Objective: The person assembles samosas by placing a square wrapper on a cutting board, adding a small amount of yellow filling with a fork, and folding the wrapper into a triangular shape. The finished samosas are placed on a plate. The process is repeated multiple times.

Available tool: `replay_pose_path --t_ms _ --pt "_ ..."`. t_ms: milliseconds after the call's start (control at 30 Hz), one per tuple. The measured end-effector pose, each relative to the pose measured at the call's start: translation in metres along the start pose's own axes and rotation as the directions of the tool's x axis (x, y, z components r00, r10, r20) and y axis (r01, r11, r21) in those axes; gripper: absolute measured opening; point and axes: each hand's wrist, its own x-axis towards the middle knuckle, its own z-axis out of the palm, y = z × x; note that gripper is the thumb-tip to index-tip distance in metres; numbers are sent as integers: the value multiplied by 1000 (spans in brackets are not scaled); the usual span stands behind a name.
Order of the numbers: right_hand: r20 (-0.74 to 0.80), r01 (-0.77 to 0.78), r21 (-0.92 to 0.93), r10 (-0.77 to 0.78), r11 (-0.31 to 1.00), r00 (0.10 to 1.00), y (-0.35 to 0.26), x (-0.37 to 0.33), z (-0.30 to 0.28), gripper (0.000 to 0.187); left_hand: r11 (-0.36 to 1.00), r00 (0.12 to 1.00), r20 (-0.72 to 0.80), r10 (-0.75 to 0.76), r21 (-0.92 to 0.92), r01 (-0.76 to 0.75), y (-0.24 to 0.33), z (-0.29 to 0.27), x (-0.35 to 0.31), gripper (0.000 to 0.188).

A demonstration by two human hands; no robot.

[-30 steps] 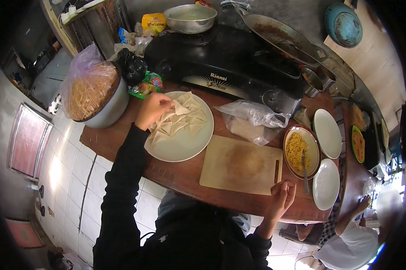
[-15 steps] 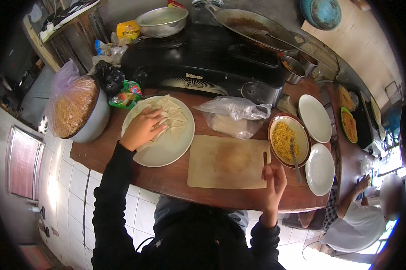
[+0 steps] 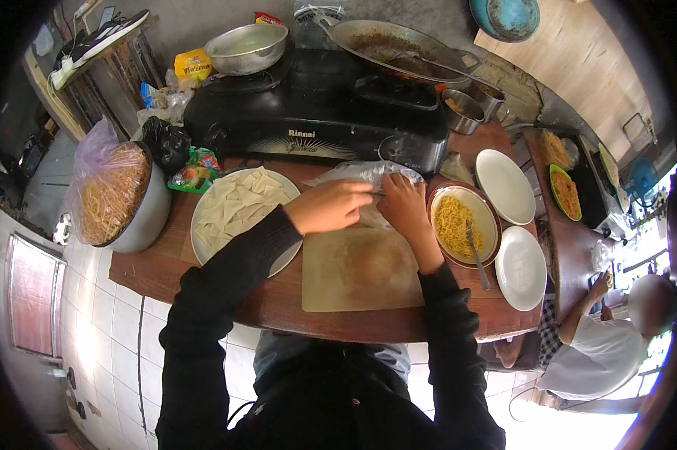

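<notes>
Both my hands are at a clear plastic bag (image 3: 338,174) behind the cutting board (image 3: 361,277). My right hand (image 3: 404,204) pinches the bag's crumpled top at its right side. From the left, my left hand (image 3: 327,208) reaches across the front of the bag, its bent fingers closed at the plastic; the thumb is hidden. Much of the bag and its pale contents is covered by the hands. Left of them, pale folded dough wrappers (image 3: 241,202) lie overlapping on a large white plate (image 3: 278,264), partly behind my left sleeve.
A bowl (image 3: 494,217) of yellow noodles (image 3: 458,225) with a fork (image 3: 475,247) stands right, beside two white plates (image 3: 506,186). Behind is a black gas stove (image 3: 278,116) with a wok (image 3: 391,46). A bucket (image 3: 155,206) stands left. Another person (image 3: 593,352) sits at right.
My left hand has left the wrappers on the plate and moved right to the plastic bag. My right hand has gone from the board's right edge up to the bag. The view has shifted slightly.
</notes>
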Motion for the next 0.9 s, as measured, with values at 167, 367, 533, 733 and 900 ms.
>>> replay_pose_path --t_ms 167,367,533,733,900 --pt "92 -63 94 54 994 994 7 3 1 51 990 984 -138 -113 73 124 -29 -3 16 49" --pt "240 24 124 -53 992 969 -5 -14 -20 36 978 970 -212 -118 142 150 -18 -14 12 32" --pt "124 178 69 -185 982 975 -24 -36 -32 23 965 975 -215 60 -236 -111 -3 0 13 18" --pt "76 266 21 -267 964 961 -35 -46 -34 8 961 975 -163 -148 207 180 -34 23 22 19" --pt "84 264 30 -266 964 960 -34 -46 -37 8 942 954 -124 -271 169 290 -50 35 19 37"
